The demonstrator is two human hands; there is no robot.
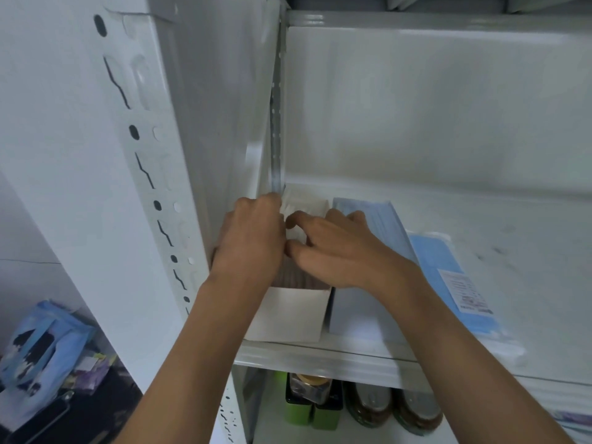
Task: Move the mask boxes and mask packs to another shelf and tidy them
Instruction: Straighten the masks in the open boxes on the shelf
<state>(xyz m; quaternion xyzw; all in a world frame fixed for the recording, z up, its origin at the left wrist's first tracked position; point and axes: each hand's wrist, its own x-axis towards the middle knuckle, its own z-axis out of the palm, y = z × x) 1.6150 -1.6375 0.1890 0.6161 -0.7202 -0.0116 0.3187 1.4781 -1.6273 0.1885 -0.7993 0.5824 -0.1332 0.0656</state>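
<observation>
The left hand [253, 238] is reaching into the open white box [290, 312] at the far left end of the shelf [320, 360], its fingers curled down against the white masks [302, 205] packed inside; whether it is actually pinching any of them, I cannot tell. The right hand [339, 251] is hovering just beside it over the same box, fingers loosely spread and half bent, the thumb and forefinger touching the white stack. The box is sitting tight against the shelf's left wall, beside the perforated upright [276, 123]. Touching its right side, a pale blue mask box [381, 219] is lying lengthwise, partly under the right wrist. Next to that, a flat blue mask pack [448, 277] with a printed label is resting on the shelf, its near end sticking out past the front edge. On the shelf below, green containers [304, 411] and two jars [394, 408] are standing together.
</observation>
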